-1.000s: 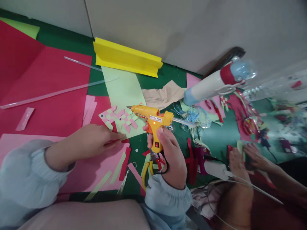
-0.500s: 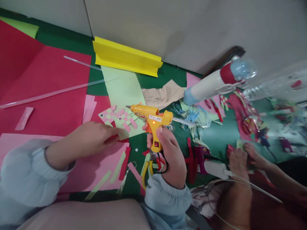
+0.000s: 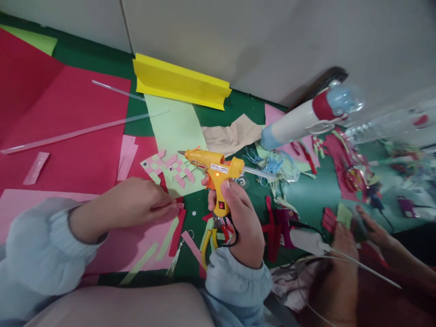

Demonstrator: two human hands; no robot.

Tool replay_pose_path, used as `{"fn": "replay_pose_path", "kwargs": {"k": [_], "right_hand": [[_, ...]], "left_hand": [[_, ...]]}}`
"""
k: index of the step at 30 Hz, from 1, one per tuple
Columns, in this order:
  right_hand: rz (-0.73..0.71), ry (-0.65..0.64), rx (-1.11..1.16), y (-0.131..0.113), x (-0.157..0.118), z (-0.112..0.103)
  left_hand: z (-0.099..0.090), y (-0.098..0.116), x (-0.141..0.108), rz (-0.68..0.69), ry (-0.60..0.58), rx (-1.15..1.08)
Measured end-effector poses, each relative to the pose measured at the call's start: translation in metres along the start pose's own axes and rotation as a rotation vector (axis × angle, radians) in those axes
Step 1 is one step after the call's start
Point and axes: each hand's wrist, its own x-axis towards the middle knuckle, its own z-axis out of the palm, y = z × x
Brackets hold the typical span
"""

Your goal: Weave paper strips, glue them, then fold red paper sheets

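Observation:
My right hand point(image 3: 243, 218) is wrapped round the handle of a yellow hot glue gun point(image 3: 220, 170), its small light lit and its nozzle pointing left. A clear glue stick point(image 3: 259, 172) sticks out of its back end. My left hand point(image 3: 143, 204) is over the pink paper point(image 3: 136, 245), fingers bent and pressed together at the paper's right edge; whatever they may pinch is hidden. Just beyond the fingertips, two woven pink-and-green paper fish point(image 3: 179, 169) with small eyes lie on a light green sheet point(image 3: 173, 122).
Pliers point(image 3: 206, 247) with yellow and red handles lie under my right wrist. A folded yellow card point(image 3: 180, 81) stands by the wall. To the right are a white bottle point(image 3: 293, 122), blue tassels point(image 3: 272, 163) and a white cable plug point(image 3: 303, 240). A co-worker's hands point(image 3: 344, 240) handle green paper.
My left hand has moved slightly right and down, away from the fish. The glue gun has barely moved. The co-worker's hands have shifted and now show green paper.

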Motion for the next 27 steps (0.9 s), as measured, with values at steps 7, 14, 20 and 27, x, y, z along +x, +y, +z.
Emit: {"fn": "replay_pose_path", "kwargs": {"k": [7,14,20,27], "right_hand": [[-0.001,0.023,-0.037,-0.001,-0.002,0.001],[0.01,0.009,-0.023,0.001,0.0,0.0],[0.041,0.051,-0.015,0.002,0.003,0.001],[0.123,0.092,-0.006,0.005,0.003,0.002]], "left_hand": [[-0.005,0.006,0.003,0.005,-0.118,-0.02],[-0.009,0.005,0.003,-0.024,-0.141,-0.047],[-0.018,-0.009,0.004,-0.317,0.047,-0.062],[-0.018,-0.009,0.024,-0.371,0.121,0.026]]}}
